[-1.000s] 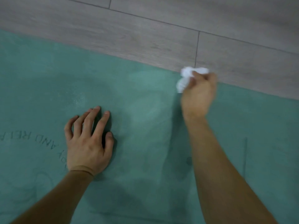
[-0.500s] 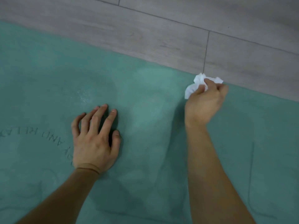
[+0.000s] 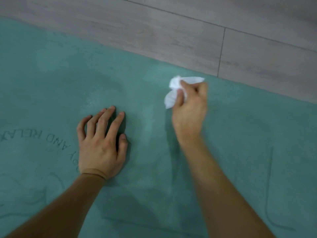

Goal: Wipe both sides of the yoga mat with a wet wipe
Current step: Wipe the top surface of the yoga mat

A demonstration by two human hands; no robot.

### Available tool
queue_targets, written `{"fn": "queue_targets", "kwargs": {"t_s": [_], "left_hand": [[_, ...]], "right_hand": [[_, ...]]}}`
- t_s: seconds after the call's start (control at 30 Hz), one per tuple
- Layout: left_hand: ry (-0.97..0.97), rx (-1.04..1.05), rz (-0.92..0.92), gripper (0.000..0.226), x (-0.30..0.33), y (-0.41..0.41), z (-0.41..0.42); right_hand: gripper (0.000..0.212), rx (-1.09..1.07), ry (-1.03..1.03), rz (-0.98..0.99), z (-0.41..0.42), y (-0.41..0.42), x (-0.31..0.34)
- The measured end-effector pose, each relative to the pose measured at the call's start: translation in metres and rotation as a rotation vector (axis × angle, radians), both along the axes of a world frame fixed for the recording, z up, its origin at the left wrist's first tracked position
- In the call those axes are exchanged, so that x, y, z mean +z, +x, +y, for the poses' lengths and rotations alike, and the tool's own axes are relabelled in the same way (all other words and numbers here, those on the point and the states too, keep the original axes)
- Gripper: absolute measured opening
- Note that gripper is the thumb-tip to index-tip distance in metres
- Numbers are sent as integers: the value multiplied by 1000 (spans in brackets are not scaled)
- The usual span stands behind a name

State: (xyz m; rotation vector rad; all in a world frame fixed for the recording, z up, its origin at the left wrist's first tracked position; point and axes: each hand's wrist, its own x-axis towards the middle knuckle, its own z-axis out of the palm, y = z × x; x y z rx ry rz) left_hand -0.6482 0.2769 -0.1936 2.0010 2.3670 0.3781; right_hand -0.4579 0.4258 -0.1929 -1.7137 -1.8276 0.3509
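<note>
Head view: teal yoga mat (image 3: 154,152), embossed lettering.

Head camera looks steeply down, close over the mat (image 3: 51,83) (single view).

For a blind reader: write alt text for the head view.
A right hand grips a crumpled white wet wipe on a teal yoga mat near its far edge. The left hand rests flat on the mat; grey wood-look floor lies beyond.

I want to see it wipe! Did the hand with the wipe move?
Yes. The right hand gripping the wet wipe pulled back from the mat's far edge.
</note>
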Motion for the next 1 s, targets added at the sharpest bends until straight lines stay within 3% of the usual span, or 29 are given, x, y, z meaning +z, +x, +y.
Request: {"fn": "queue_targets", "kwargs": {"t_s": [0.07,0.1,0.13,0.23,0.27,0.3,0.4,0.47,0.73,0.9,1.0], "left_hand": [[12,4,7,55,-1,-1,0],[14,3,5,55,-2,-1,0],[11,2,0,55,-2,-1,1],[16,4,-1,54,0,-1,1],[18,3,-1,54,1,-1,1],[18,2,-3,54,1,0,2],[34,5,-3,52,1,0,2],[51,2,4,51,1,0,2],[89,90,-44,38,11,-1,-11],[11,113,58,45,8,-30,-44],[19,119,24,47,0,-35,-47]], "right_hand": [[27,482,-50,19,-23,-35,5],[25,584,-99,70,-23,-35,6],[24,516,-119,90,-13,-21,8],[33,-121,-139,49,14,37,11],[34,-220,-155,64,11,37,13],[35,-157,-149,32,-1,26,13],[35,426,-59,6,-62,-15,6],[33,577,-35,39,-76,-13,-1],[36,540,34,-20,-75,-10,-3],[37,516,28,-26,-73,-13,-3],[36,491,62,11,-74,-10,-4]]}}
